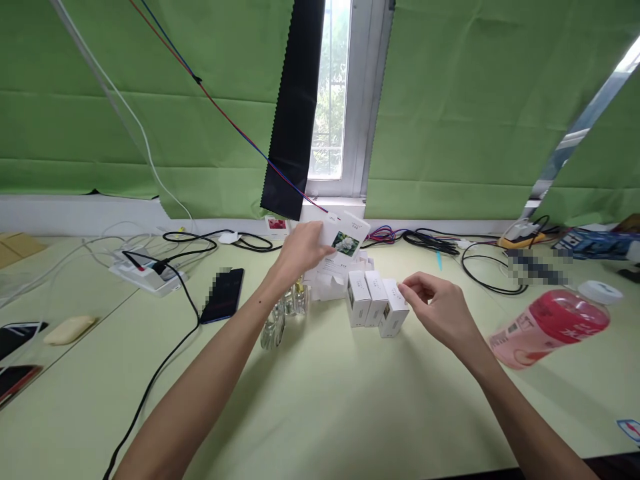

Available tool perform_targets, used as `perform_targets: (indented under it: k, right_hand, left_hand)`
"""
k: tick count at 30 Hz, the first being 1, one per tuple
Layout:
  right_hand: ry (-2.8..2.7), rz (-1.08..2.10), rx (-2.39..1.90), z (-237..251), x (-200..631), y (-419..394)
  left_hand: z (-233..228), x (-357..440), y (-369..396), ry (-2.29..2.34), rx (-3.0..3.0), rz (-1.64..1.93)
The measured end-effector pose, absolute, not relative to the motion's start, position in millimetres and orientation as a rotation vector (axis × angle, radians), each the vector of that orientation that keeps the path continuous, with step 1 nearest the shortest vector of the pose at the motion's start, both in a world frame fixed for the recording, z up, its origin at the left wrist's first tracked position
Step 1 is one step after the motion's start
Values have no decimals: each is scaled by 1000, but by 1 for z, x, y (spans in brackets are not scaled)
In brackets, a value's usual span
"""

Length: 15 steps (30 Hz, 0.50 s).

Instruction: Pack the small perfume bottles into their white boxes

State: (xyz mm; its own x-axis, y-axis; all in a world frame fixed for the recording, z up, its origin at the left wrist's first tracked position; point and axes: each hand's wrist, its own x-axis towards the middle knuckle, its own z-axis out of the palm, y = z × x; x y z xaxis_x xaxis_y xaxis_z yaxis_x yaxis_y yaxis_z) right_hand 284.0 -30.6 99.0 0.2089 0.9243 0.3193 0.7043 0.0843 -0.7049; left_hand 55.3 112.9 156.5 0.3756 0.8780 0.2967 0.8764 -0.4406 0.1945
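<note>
My left hand (306, 245) is closed on a flat white carton (327, 235) with a picture of white flowers on it. Below that carton is a pile of white folded cartons (329, 285). To its right stand three small white boxes in a row: the left box (358, 301), the middle box (375, 300) and the right box (394, 310). Thumb and fingers of my right hand (436, 305) are pinched together at the upper right edge of the right box, which tilts slightly. Glass bottles (274, 327) stand partly hidden behind my left forearm.
A pink drink bottle (553, 327) is at the right. On the left are a dark phone (223, 296), a power strip (150, 275), a black cable (187, 310) and a pale soap-shaped object (70, 330). More cables (431, 241) run along the wall.
</note>
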Motion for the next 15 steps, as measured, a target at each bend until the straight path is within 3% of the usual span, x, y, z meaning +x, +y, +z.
perform_targets:
  k: [15]
  right_hand:
    - [-1566, 349, -1742, 90, 287, -23]
  left_hand:
    - [147, 95, 171, 1218, 2829, 84]
